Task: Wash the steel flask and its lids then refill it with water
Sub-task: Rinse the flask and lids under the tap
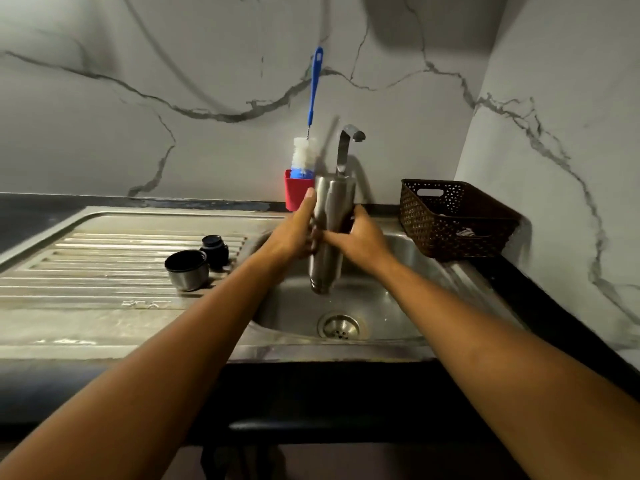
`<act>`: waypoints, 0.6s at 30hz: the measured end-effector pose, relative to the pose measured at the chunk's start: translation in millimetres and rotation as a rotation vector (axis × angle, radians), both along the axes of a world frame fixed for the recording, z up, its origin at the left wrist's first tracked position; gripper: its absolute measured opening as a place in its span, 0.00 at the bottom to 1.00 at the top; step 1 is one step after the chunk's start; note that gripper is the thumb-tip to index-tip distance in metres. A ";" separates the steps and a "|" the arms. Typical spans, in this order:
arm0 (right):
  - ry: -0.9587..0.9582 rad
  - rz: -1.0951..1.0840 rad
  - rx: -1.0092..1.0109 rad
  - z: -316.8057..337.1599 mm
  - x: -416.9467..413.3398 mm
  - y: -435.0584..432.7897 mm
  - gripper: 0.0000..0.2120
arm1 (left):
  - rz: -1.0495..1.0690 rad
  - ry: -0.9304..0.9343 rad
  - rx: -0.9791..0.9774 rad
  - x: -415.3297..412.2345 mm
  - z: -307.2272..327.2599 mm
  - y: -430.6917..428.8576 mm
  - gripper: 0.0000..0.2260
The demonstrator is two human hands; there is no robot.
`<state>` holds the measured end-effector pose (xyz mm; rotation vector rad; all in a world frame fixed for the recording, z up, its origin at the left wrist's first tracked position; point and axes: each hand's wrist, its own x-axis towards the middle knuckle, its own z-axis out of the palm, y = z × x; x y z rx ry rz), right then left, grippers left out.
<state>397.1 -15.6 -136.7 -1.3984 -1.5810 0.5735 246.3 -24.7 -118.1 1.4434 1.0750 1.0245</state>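
The steel flask [331, 216] hangs upside down over the sink basin [391, 299], its mouth pointing at the drain. My left hand [294, 230] grips its left side, thumb up along the body. My right hand [360, 237] wraps the flask from the right, fingers across its middle. The steel cup lid [187, 270] lies on the ribbed drainboard [104, 265], open side facing up and toward me. Just behind that lid sits the black inner stopper [214, 250].
The tap [346, 147] rises behind the flask. A blue-handled bottle brush [310, 133] stands in a red holder [297, 194] against the marble wall. A brown woven basket [453, 220] sits right of the sink. The drain [339, 325] lies below the flask.
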 end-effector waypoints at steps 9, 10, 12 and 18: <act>-0.025 -0.026 0.014 6.2 -30.3 3.4 0.36 | 0.032 0.107 0.025 -21.8 17.0 -17.1 0.35; -0.011 -0.043 0.032 15.5 -37.9 9.2 0.38 | 0.060 0.104 0.049 -28.8 28.0 -15.1 0.35; 0.001 -0.031 0.032 39.9 -56.0 23.6 0.39 | 0.115 0.108 0.099 -45.7 52.4 -8.2 0.32; 0.029 0.116 0.116 86.5 -114.3 64.0 0.34 | 0.203 0.166 0.136 -109.2 93.8 28.9 0.34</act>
